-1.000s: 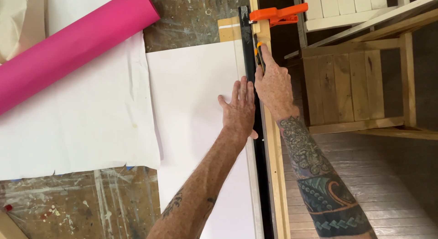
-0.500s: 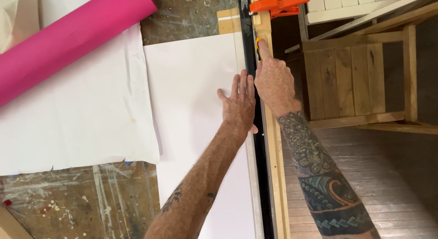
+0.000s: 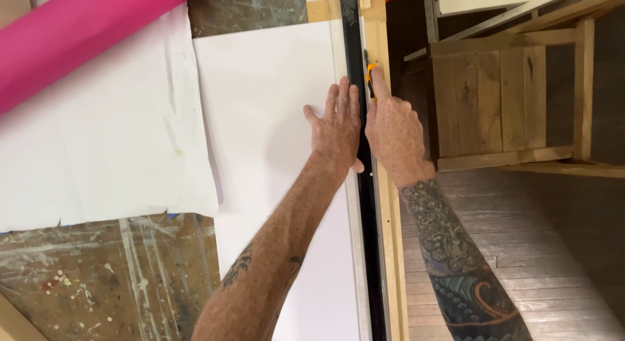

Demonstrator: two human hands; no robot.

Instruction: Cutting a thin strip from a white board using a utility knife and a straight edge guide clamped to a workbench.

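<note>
Nearest the camera, two tattooed forearms reach up over a paint-spattered worktable point(image 3: 97, 276). The left hand point(image 3: 337, 127) lies flat, fingers spread a little, palm down on a large white sheet point(image 3: 273, 119) and pressing against a long black straightedge point(image 3: 355, 48) that runs along the sheet's right edge. Just across the straightedge, the right hand point(image 3: 394, 129) is closed around an orange-handled utility knife point(image 3: 370, 77) (only its tip end shows), forefinger stretched along it, blade end at the straightedge over a wooden strip point(image 3: 390, 250). Further left lies crumpled white paper point(image 3: 97, 139), and beyond it a pink roll point(image 3: 78, 35). A wooden frame point(image 3: 508, 100) stands off to the right.
</note>
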